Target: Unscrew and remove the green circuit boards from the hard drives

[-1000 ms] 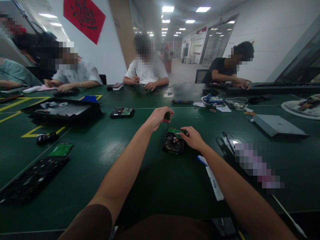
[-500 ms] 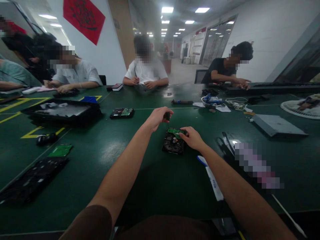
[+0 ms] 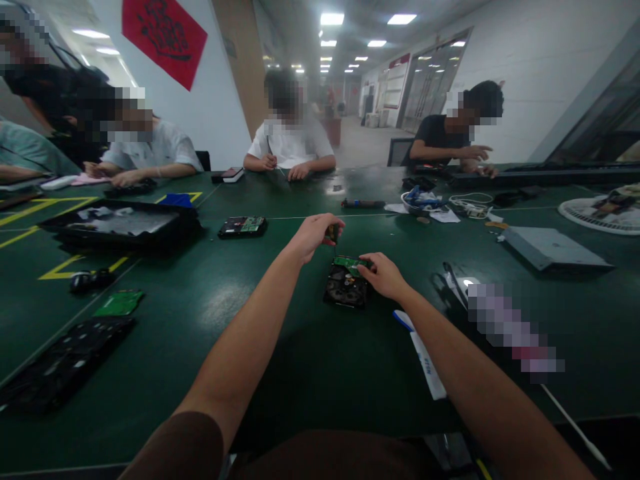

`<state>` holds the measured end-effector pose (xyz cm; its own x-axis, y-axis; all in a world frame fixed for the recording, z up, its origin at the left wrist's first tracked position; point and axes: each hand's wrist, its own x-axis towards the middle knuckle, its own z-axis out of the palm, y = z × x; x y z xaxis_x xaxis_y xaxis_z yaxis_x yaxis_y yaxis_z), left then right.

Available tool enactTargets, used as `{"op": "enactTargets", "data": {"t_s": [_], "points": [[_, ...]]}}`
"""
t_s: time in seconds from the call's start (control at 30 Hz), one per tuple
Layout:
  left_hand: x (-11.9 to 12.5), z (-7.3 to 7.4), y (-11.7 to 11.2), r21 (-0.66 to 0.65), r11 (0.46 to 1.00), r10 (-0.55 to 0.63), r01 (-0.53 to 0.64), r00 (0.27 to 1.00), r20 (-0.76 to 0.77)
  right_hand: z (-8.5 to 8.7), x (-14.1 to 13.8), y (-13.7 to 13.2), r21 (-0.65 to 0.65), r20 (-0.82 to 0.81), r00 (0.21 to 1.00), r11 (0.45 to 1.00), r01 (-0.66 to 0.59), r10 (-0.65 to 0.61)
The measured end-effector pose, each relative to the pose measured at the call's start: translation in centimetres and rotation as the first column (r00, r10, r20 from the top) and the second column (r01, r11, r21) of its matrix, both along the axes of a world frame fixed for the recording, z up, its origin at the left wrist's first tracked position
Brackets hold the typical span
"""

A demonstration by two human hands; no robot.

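Observation:
A hard drive (image 3: 346,288) with its green circuit board (image 3: 346,263) facing up lies flat on the green table (image 3: 320,373). My left hand (image 3: 319,235) is closed around the handle of a screwdriver (image 3: 333,233), whose thin shaft points down at the far edge of the board. From the right, my right hand (image 3: 383,272) grips the side of the hard drive, its fingertips at the board's right end. A blue and white packet (image 3: 425,363) lies beside my right forearm.
To the left are a black tray (image 3: 120,227), a second hard drive (image 3: 243,227), a loose green circuit board (image 3: 120,303) and several dark drive bodies (image 3: 65,360). A grey metal box (image 3: 555,248) and a white fan grille (image 3: 595,217) stand right. Co-workers sit along the far side.
My hands stay at the hard drive, with the screwdriver handle turned slightly in my left fingers. Across the table at right, a co-worker's hand has lifted. The view has shifted a little.

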<state>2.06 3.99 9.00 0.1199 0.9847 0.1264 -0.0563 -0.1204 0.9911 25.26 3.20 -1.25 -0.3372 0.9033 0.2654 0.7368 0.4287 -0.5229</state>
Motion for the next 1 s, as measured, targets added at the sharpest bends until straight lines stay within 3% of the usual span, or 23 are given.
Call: {"op": "enactTargets", "data": {"t_s": [0.2, 0.43, 0.7, 1.0], "points": [[0.41, -0.01, -0.20, -0.061, 0.998, -0.016, 0.023, 0.993, 0.120, -0.04, 0.06, 0.07, -0.003, 0.004, 1.000, 1.000, -0.002, 0.002], [-0.05, 0.10, -0.07, 0.026, 0.999, 0.023, -0.023, 0.999, 0.028, -0.09, 0.01, 0.00, 0.005, -0.007, 1.000, 1.000, -0.004, 0.004], [0.23, -0.02, -0.09, -0.058, 0.997, -0.043, 0.052, 0.988, 0.148, -0.18, 0.10, 0.10, 0.005, -0.011, 1.000, 1.000, -0.009, 0.009], [0.19, -0.04, -0.02, -0.035, 0.999, -0.033, 0.037, 0.992, 0.125, -0.22, 0.08, 0.08, -0.003, -0.022, 1.000, 1.000, -0.003, 0.003]]}}
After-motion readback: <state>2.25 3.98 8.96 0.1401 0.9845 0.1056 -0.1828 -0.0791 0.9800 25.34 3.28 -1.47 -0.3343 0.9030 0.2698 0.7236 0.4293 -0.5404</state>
